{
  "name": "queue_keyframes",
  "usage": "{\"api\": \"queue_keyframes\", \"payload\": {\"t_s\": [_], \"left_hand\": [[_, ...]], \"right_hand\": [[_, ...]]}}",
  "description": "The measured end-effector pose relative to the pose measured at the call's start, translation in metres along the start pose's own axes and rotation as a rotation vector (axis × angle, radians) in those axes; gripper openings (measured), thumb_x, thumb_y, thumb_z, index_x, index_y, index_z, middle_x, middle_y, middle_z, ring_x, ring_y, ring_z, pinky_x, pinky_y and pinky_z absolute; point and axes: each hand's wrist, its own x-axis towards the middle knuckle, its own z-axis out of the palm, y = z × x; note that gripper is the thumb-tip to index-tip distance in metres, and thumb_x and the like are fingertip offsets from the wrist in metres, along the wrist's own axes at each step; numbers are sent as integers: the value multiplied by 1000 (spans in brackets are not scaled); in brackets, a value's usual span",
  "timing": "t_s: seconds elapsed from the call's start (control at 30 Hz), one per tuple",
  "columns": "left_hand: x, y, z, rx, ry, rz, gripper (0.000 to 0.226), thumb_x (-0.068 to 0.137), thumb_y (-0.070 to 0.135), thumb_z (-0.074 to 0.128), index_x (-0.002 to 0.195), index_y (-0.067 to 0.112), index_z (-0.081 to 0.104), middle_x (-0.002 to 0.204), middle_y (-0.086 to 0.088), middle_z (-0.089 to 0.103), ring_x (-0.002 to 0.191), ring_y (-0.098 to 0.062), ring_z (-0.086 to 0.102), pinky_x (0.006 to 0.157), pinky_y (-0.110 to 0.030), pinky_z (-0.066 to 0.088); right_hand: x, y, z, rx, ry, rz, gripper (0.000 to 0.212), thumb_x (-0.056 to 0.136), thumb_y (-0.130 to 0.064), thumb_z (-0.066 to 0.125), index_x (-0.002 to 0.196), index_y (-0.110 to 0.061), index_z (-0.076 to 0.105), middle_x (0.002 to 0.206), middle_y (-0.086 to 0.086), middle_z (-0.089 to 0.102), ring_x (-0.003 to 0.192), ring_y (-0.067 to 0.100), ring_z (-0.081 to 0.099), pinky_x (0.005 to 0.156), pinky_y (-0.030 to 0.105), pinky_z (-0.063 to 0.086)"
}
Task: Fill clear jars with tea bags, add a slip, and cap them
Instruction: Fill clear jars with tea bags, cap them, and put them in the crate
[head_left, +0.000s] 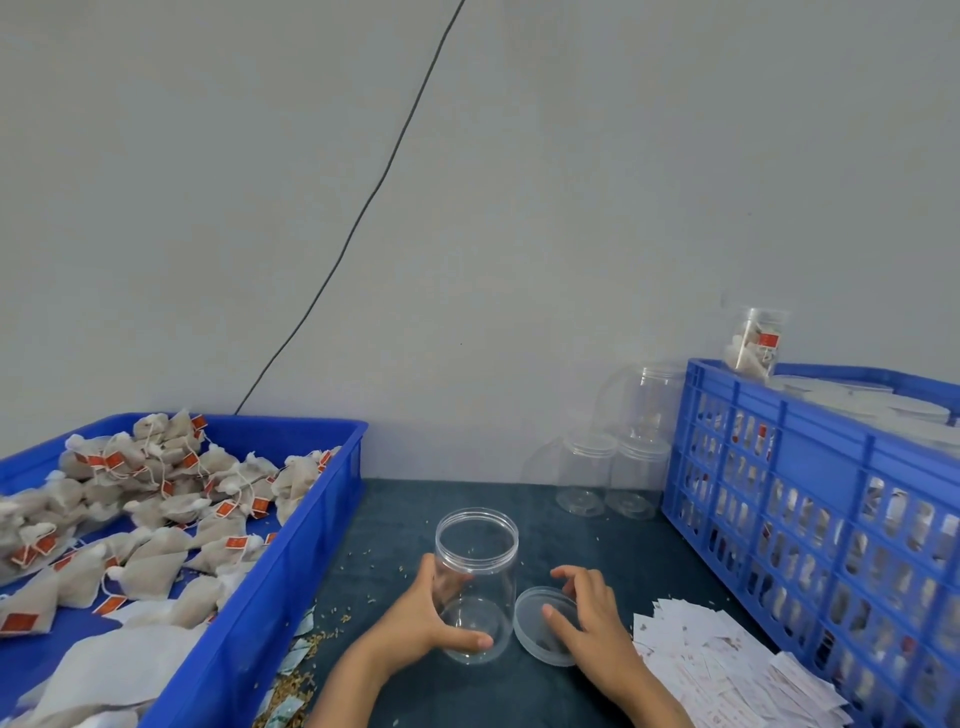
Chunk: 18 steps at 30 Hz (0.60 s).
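An empty clear jar stands upright and uncapped on the dark table mat. My left hand grips its lower part, thumb across the front. Right beside the jar lies its clear lid flat on the mat. My right hand hovers over the lid with fingers curved, fingertips touching or just above it. Pyramid tea bags with red tags fill the blue tray at the left. A heap of white paper slips lies at the right.
A blue slotted crate holding filled jars stands at the right, with one filled jar on top. Empty clear jars are stacked against the wall behind. Loose grain and small packets lie by the tray's edge.
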Motion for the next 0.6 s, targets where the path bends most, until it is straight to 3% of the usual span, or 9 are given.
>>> {"api": "queue_keyframes", "payload": {"t_s": [0.13,0.23,0.33,0.47,0.6], "left_hand": [[-3,8,-1,11,-65,-27,85,66,-8,83,124,27,32,139,5,52,132,-7,47,108,-25,40],[-9,13,3,66,-59,-74,86,69,-3,82,128,29,28,143,6,46,135,-7,41,105,-16,38],[-16,14,4,123,-28,-94,97,68,-5,82,137,25,22,148,0,41,137,-9,37,98,-6,36],[-26,24,1,240,-3,-136,96,69,-10,79,143,22,27,151,-4,38,138,-12,35,113,-24,30],[-29,41,-12,306,-2,-210,93,76,-21,63,149,19,22,150,-8,39,138,-20,39,101,-31,45]], "right_hand": [[0,-1,-1,64,22,37,26,97,-29,53,121,-29,43,116,-11,43,112,7,39,91,20,32],[5,-3,-6,256,26,174,24,96,-20,55,119,-24,48,113,-2,53,110,14,47,92,27,38],[9,-11,-11,413,-5,304,20,97,-15,54,117,-17,52,117,5,55,109,17,52,86,24,38],[16,-21,-21,403,-118,408,20,98,-15,52,118,-12,56,121,4,57,110,17,53,85,24,38],[31,-38,-44,341,-146,449,27,95,-3,53,121,1,55,112,14,61,101,23,57,78,24,45]]}}
